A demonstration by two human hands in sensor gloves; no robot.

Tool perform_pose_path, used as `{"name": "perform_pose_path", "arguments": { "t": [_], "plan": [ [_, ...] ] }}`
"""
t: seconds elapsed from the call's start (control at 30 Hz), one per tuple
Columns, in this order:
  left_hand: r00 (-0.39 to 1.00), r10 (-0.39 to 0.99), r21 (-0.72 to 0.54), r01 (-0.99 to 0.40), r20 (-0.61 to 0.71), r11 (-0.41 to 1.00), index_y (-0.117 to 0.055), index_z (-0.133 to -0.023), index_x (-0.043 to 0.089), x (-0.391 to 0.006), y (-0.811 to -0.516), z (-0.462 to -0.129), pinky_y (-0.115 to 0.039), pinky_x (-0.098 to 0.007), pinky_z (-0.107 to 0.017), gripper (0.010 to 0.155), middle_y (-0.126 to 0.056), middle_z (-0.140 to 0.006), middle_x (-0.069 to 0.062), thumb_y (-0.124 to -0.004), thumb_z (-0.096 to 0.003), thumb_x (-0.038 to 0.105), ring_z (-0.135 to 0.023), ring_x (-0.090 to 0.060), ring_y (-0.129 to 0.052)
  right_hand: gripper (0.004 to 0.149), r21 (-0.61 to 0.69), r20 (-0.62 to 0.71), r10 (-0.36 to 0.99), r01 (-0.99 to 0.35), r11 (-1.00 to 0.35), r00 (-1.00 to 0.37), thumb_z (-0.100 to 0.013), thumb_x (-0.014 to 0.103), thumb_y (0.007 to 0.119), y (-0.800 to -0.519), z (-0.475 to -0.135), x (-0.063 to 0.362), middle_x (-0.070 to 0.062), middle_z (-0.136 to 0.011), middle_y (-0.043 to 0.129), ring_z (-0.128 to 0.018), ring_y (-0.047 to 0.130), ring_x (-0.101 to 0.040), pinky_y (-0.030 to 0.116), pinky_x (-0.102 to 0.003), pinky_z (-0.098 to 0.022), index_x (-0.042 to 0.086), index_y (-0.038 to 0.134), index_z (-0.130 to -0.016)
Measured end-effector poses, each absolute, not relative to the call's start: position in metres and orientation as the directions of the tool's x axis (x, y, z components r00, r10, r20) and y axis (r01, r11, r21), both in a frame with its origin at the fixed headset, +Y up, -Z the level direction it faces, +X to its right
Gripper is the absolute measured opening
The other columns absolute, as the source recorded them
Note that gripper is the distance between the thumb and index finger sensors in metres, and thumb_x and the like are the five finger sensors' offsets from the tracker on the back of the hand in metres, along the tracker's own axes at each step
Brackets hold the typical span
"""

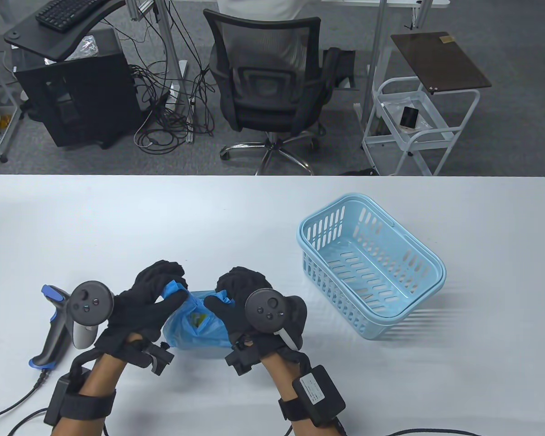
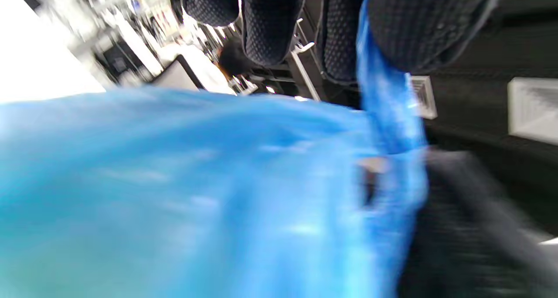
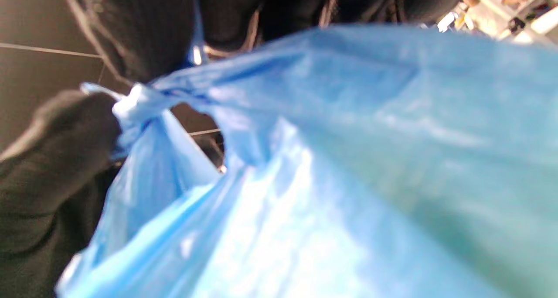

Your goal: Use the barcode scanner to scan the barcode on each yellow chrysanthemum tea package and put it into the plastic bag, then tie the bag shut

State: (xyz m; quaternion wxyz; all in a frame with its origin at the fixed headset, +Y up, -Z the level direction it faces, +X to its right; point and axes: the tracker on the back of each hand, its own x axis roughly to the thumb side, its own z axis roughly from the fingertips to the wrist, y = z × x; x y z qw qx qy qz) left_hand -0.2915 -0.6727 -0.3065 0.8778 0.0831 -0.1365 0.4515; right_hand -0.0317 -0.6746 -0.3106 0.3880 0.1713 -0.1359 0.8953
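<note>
A blue plastic bag sits on the white table near the front edge, between my two hands. Through its opening a bit of yellow package shows inside. My left hand grips the bag's left handle with curled fingers. My right hand grips the right handle. In the left wrist view the bag fills the frame, with a handle strip running up between my fingers. In the right wrist view the bag is close and blurred. The grey and blue barcode scanner lies to the left of my left hand.
A light blue slotted basket stands at the right of the table, with nothing in it. The scanner's cable trails off the front left edge. Beyond the far edge stand an office chair and a white cart.
</note>
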Motion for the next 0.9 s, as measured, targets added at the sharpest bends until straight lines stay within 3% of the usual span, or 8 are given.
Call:
{"name": "perform_pose_path", "arguments": {
  "t": [0.07,0.2,0.43,0.63,0.7,0.77,0.9],
  "plan": [
    [0.648,0.697,0.092,-0.749,0.307,0.656,-0.087,-0.072,0.030,-0.293,-0.673,-0.307,-0.048,-0.068,-0.073,0.042,-0.076,-0.102,-0.003,-0.080,-0.0409,0.057,-0.102,-0.042,-0.062,0.033,-0.140,0.414,0.611,-0.711,-0.689,-0.675,-0.035,0.057,0.080,-0.674,-0.310,-0.030,0.003,-0.082,0.087,-0.091,0.075,-0.037,0.057,-0.063,-0.071,0.031,0.082,-0.057],
    [0.618,0.738,0.061,-0.776,0.271,0.627,-0.093,-0.060,0.023,-0.294,-0.674,-0.308,-0.048,-0.069,-0.072,0.039,-0.081,-0.098,-0.003,-0.080,-0.0429,0.055,-0.100,-0.043,-0.065,0.031,-0.177,0.398,0.606,-0.705,-0.686,-0.689,-0.037,0.058,0.077,-0.674,-0.308,-0.025,0.006,-0.081,0.093,-0.091,0.076,-0.037,0.058,-0.063,-0.070,0.030,0.090,-0.042],
    [0.609,0.784,0.072,-0.793,0.119,0.605,-0.096,-0.041,0.010,-0.303,-0.677,-0.311,-0.052,-0.069,-0.070,0.040,-0.090,-0.091,-0.005,-0.081,-0.0430,0.048,-0.097,-0.044,-0.070,0.034,-0.243,0.241,0.610,-0.656,-0.715,-0.755,-0.039,0.051,0.075,-0.671,-0.306,-0.005,0.005,-0.081,0.097,-0.090,0.077,-0.038,0.060,-0.063,-0.068,0.025,0.097,-0.037],
    [0.663,0.746,-0.006,-0.748,-0.065,0.664,-0.097,-0.036,0.008,-0.314,-0.695,-0.320,-0.054,-0.069,-0.069,0.041,-0.095,-0.086,-0.006,-0.081,-0.0424,0.045,-0.095,-0.043,-0.073,0.035,-0.201,0.027,0.605,-0.597,-0.777,-0.796,-0.040,0.048,0.075,-0.682,-0.303,0.010,0.000,-0.080,0.098,-0.086,0.080,-0.039,0.063,-0.063,-0.066,0.023,0.099,-0.037],
    [0.626,0.772,-0.089,-0.780,-0.112,0.620,-0.097,-0.035,0.009,-0.320,-0.705,-0.327,-0.056,-0.066,-0.070,0.041,-0.097,-0.085,-0.005,-0.080,-0.0426,0.045,-0.096,-0.038,-0.075,0.036,-0.197,-0.034,0.611,-0.594,-0.780,-0.791,-0.040,0.048,0.075,-0.685,-0.304,0.017,-0.001,-0.079,0.098,-0.085,0.081,-0.040,0.061,-0.064,-0.066,0.022,0.099,-0.037],
    [0.497,0.845,-0.161,-0.867,-0.198,0.472,-0.097,-0.036,0.007,-0.328,-0.720,-0.333,-0.055,-0.067,-0.069,0.040,-0.097,-0.085,-0.008,-0.080,-0.0432,0.042,-0.096,-0.039,-0.074,0.036,-0.179,-0.073,0.611,-0.592,-0.786,-0.788,-0.040,0.048,0.075,-0.689,-0.304,0.022,-0.001,-0.079,0.099,-0.085,0.082,-0.039,0.060,-0.065,-0.066,0.022,0.099,-0.036],
    [0.553,0.804,-0.216,-0.831,-0.217,0.514,-0.098,-0.036,0.009,-0.339,-0.726,-0.332,-0.057,-0.066,-0.069,0.041,-0.097,-0.085,-0.007,-0.078,-0.0436,0.043,-0.096,-0.039,-0.074,0.036,-0.166,-0.114,0.628,-0.608,-0.776,-0.770,-0.040,0.048,0.075,-0.692,-0.301,0.027,-0.001,-0.079,0.099,-0.084,0.082,-0.039,0.058,-0.066,-0.066,0.021,0.100,-0.037]
  ]
}}
